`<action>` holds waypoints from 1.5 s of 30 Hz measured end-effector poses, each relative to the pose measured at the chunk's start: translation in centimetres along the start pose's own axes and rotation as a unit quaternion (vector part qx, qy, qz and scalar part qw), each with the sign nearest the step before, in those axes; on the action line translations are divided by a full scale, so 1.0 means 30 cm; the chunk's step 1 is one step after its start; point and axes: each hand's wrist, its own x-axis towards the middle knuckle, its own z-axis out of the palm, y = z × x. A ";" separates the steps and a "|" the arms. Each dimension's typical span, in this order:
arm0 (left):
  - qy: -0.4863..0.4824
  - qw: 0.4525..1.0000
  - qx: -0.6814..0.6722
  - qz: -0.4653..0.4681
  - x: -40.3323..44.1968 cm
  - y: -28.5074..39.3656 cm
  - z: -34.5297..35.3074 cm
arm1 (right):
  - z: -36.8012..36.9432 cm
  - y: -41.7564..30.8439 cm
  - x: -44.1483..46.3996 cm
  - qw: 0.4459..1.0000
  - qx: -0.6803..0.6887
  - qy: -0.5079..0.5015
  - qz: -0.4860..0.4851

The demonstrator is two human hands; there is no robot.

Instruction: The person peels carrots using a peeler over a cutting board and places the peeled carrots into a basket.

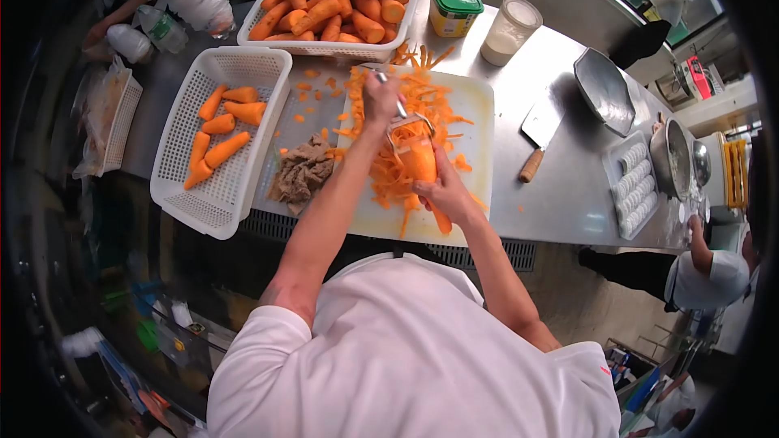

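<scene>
My left hand (381, 104) is closed round the handle of a metal peeler (393, 131). The peeler's wide head lies against the upper end of a large carrot (419, 161). Lower down, my right hand (446, 192) grips that carrot, which slants over a white cutting board (475, 105). Orange carrot peelings (389, 182) are heaped on the board under and around both hands. To the left of my left forearm lies a crumpled brown cloth (304, 170).
A white basket (268, 113) on the left holds several slim carrots. Behind it, another basket (324, 47) is piled with carrots. A green-lidded tub (454, 8), a clear container (510, 31) and a cleaver (540, 126) are on the steel table. Other people (710, 276) stand nearby.
</scene>
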 end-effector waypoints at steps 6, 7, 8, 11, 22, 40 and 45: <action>0.058 0.998 -0.006 -0.018 0.075 -0.039 -0.097 | -0.026 -0.023 -0.046 0.992 -0.119 0.027 0.022; 0.058 0.998 -0.005 -0.020 0.011 -0.039 -0.052 | -0.017 -0.005 -0.034 0.992 -0.117 0.027 0.024; 0.022 0.999 -0.006 -0.022 -0.043 -0.033 0.002 | -0.015 0.009 -0.003 0.984 -0.171 0.041 0.007; 0.015 0.996 0.059 -0.062 0.028 -0.076 -0.044 | -0.007 0.019 -0.023 0.957 -0.269 0.077 -0.074; 0.106 0.988 -0.039 -0.103 0.078 -0.056 -0.095 | -0.012 -0.036 -0.026 0.885 -0.424 0.123 -0.147; 0.052 0.997 -0.062 -0.003 -0.059 0.086 -0.029 | -0.016 -0.038 -0.017 0.998 0.024 -0.045 0.036; 0.141 0.989 0.028 0.018 0.059 -0.063 -0.095 | 0.020 -0.085 -0.108 0.993 -0.109 -0.028 0.027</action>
